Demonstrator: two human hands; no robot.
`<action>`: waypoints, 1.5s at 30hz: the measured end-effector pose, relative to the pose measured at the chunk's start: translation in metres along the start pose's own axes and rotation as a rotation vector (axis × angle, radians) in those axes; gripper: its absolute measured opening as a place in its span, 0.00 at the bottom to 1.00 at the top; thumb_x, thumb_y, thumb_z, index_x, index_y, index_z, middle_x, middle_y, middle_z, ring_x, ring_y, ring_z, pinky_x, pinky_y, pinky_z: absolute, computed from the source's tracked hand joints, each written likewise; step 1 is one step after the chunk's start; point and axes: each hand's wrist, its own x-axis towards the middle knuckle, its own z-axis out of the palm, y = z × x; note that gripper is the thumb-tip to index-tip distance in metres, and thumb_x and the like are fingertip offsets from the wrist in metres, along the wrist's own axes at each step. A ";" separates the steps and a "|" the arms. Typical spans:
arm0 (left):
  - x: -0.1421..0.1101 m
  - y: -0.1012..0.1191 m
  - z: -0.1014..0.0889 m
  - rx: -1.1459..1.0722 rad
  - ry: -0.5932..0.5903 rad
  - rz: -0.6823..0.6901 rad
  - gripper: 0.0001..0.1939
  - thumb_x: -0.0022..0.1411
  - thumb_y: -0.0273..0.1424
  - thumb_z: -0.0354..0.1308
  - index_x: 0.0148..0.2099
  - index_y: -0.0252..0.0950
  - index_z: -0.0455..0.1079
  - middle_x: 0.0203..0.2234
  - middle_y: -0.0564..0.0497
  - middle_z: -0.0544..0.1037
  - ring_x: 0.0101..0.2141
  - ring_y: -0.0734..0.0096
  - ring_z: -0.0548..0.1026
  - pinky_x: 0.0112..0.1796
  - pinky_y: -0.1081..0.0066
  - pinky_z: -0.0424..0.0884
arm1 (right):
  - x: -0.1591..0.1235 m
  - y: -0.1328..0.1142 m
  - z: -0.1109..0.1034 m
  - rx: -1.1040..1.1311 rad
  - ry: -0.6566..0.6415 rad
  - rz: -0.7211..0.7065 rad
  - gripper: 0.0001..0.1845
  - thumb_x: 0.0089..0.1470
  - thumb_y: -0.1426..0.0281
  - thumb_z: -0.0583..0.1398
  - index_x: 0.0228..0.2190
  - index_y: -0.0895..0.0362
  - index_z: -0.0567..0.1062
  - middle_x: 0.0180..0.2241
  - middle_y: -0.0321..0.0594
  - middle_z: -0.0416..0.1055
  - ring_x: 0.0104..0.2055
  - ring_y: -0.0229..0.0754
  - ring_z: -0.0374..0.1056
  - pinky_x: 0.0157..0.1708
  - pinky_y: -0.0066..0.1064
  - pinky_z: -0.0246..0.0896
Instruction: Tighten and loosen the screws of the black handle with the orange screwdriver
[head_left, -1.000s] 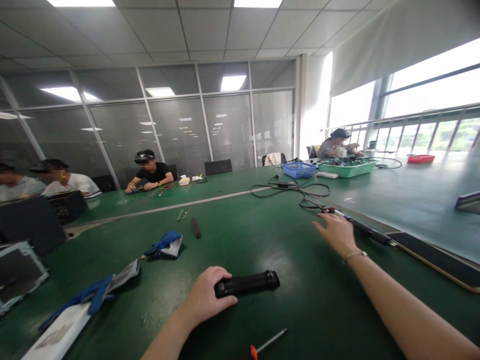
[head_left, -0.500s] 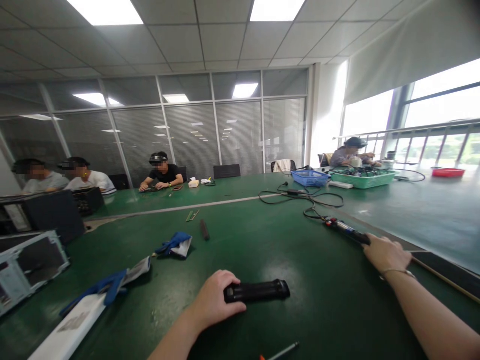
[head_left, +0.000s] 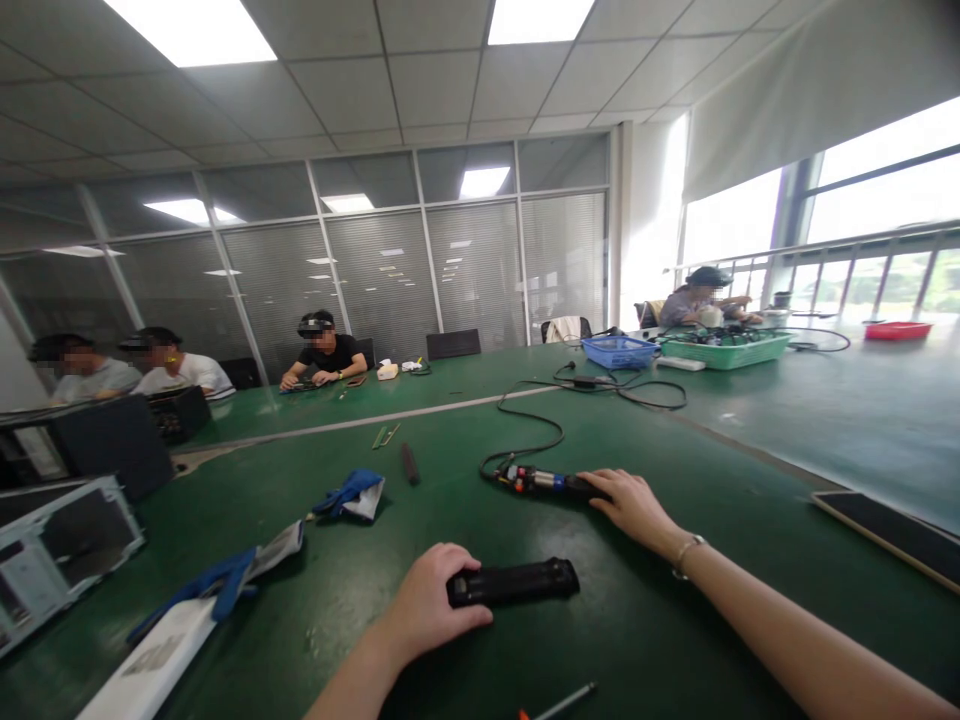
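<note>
My left hand [head_left: 437, 602] is wrapped round one end of a black elongated casing [head_left: 521, 583] lying on the green table. My right hand [head_left: 628, 505] has its fingers over the black end of a corded electric screwdriver [head_left: 546, 480], which lies low over the table beyond the casing. A black cord [head_left: 561, 425] runs from the tool's far end. Near the front edge of the view, a screwdriver [head_left: 562, 701] with an orange-red handle is partly cut off.
Blue-and-white gloves [head_left: 358, 494] and a long white box [head_left: 157, 660] lie at left, beside a metal computer case [head_left: 75, 550]. A dark bar [head_left: 409, 464] lies ahead. Blue [head_left: 619, 351] and green baskets [head_left: 724, 350] stand far right; a dark flat panel [head_left: 892, 530] is nearer. Several people sit around.
My right hand has brought the electric screwdriver leftward across the table, and its cord has shifted with it. The left hand stays on the black casing.
</note>
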 end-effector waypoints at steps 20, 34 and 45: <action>-0.002 0.016 -0.004 0.203 0.003 0.116 0.26 0.46 0.46 0.69 0.45 0.37 0.75 0.36 0.46 0.80 0.38 0.56 0.75 0.42 0.61 0.70 | -0.014 -0.090 -0.019 0.415 -0.079 -0.367 0.23 0.54 0.64 0.60 0.53 0.49 0.71 0.51 0.43 0.69 0.53 0.49 0.63 0.55 0.44 0.56; 0.000 0.009 -0.004 0.177 0.364 0.183 0.26 0.52 0.36 0.67 0.53 0.38 0.67 0.46 0.45 0.76 0.48 0.53 0.72 0.51 0.53 0.68 | -0.031 -0.114 -0.042 0.382 -0.020 -0.523 0.24 0.59 0.59 0.56 0.56 0.50 0.66 0.49 0.46 0.70 0.49 0.48 0.64 0.52 0.42 0.57; 0.005 -0.014 0.004 0.114 0.387 0.005 0.35 0.48 0.29 0.69 0.58 0.41 0.63 0.53 0.46 0.71 0.54 0.53 0.68 0.56 0.49 0.64 | -0.017 -0.099 -0.013 0.403 0.019 -0.354 0.21 0.59 0.57 0.56 0.52 0.50 0.70 0.48 0.43 0.72 0.50 0.49 0.65 0.54 0.45 0.54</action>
